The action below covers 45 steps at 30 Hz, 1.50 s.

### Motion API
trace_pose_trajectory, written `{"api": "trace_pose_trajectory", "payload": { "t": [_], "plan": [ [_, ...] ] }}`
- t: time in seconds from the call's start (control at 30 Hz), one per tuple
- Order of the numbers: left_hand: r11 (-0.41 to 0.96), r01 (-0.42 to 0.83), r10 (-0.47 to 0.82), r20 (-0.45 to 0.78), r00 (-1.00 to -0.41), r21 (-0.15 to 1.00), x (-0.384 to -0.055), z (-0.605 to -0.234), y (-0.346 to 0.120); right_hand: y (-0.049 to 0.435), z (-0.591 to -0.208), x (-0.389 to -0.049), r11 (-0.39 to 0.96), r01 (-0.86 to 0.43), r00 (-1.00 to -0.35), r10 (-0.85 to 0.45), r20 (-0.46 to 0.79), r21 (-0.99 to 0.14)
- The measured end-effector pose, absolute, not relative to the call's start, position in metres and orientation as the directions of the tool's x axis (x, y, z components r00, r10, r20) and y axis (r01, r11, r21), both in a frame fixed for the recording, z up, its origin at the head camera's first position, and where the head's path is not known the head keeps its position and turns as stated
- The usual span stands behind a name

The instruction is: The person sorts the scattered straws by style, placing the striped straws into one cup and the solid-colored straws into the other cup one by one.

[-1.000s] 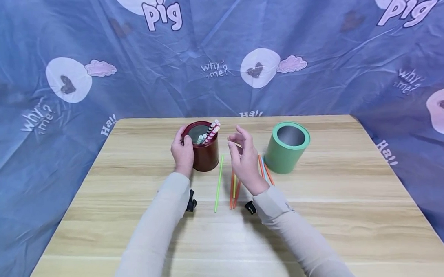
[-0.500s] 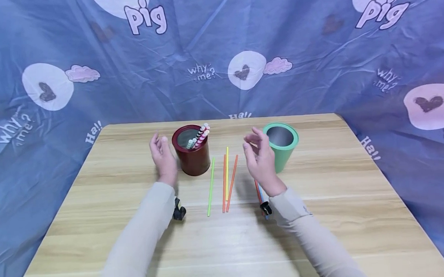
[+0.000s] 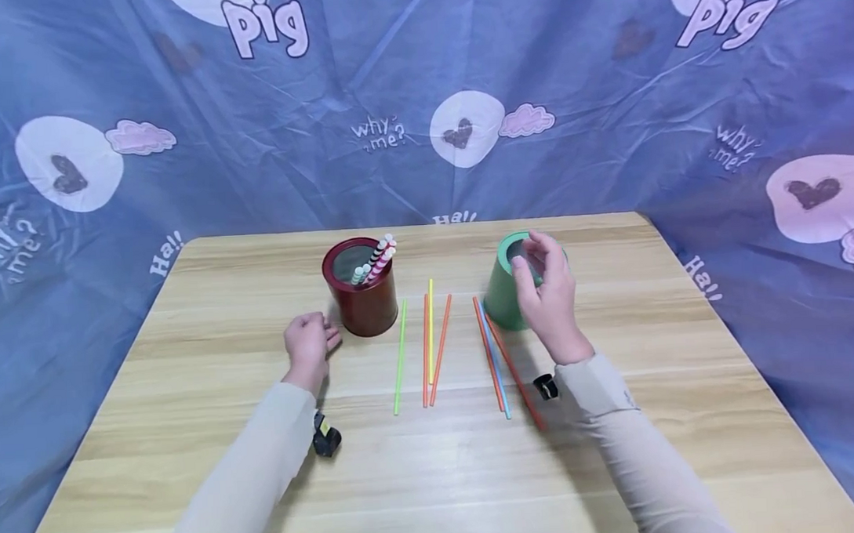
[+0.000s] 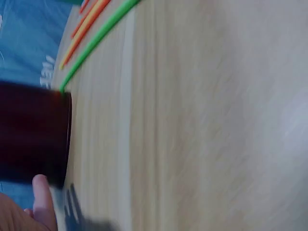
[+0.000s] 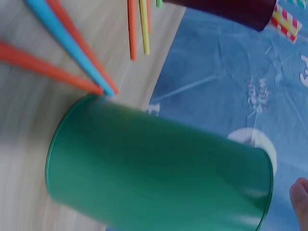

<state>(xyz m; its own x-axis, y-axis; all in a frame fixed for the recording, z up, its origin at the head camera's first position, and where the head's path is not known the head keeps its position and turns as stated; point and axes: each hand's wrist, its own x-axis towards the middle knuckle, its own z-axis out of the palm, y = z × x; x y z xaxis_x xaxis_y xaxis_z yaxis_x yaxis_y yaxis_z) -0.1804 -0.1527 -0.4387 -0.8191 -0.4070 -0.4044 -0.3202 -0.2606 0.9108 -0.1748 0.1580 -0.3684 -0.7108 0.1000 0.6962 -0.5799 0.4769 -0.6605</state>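
In the head view, my left hand (image 3: 308, 349) hovers at the near-left side of a dark red can (image 3: 367, 309), its fingers loosely bent around nothing. That can stands upright with several striped paper straws (image 3: 379, 262) leaning out over its rim. My right hand (image 3: 551, 305) is in front of a green can (image 3: 500, 297), thumb and fingers curved apart near its rim and partly hiding it. In the right wrist view a fingertip (image 5: 300, 197) shows a gap from the green can (image 5: 159, 163). The green can's inside is mostly covered by the hand.
Between the cans lie a light green straw (image 3: 399, 358), a yellow straw (image 3: 431, 329) and two orange ones. A blue straw (image 3: 496, 366) lies between two orange-red straws, close to the green can's base. The wooden table (image 3: 190, 369) ends at a blue printed cloth (image 3: 310, 168).
My left hand has let go of the dark red can and moved left and nearer. My right hand has shifted right to the green can, uncovering the straws beneath. The head view has shifted too.
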Motion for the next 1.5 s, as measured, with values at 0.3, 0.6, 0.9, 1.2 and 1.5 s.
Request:
{"api": "trace_pose_trajectory", "payload": {
  "t": [0.3,0.6,0.9,1.2,1.5],
  "plan": [
    [-0.153,-0.474,-0.232,-0.497,-0.836,0.867,-0.163,-0.441,-0.135,0.184,-0.377,-0.186,0.590,-0.503,-0.691,0.164,0.704,-0.631],
    [-0.022,-0.483,-0.111,-0.483,-0.869,0.875,-0.156,-0.453,-0.111,0.194,-0.389,-0.192,0.484,-0.370,-0.774,0.312,0.551,-0.793],
    [0.044,-0.429,-0.120,-0.421,-0.899,0.902,-0.159,-0.457,-0.096,0.182,-0.374,-0.178,0.366,-0.271,-0.834,0.372,0.407,-0.890],
    [0.375,-0.333,-0.202,-0.274,-0.940,0.865,-0.161,-0.456,-0.086,0.195,-0.409,-0.197,0.398,-0.216,-0.844,0.382,0.375,-0.891],
    [0.611,-0.268,-0.192,-0.189,-0.963,0.745,-0.163,-0.458,-0.081,0.193,-0.414,-0.198,0.403,-0.183,-0.845,0.402,0.353,-0.897]
  ]
}}
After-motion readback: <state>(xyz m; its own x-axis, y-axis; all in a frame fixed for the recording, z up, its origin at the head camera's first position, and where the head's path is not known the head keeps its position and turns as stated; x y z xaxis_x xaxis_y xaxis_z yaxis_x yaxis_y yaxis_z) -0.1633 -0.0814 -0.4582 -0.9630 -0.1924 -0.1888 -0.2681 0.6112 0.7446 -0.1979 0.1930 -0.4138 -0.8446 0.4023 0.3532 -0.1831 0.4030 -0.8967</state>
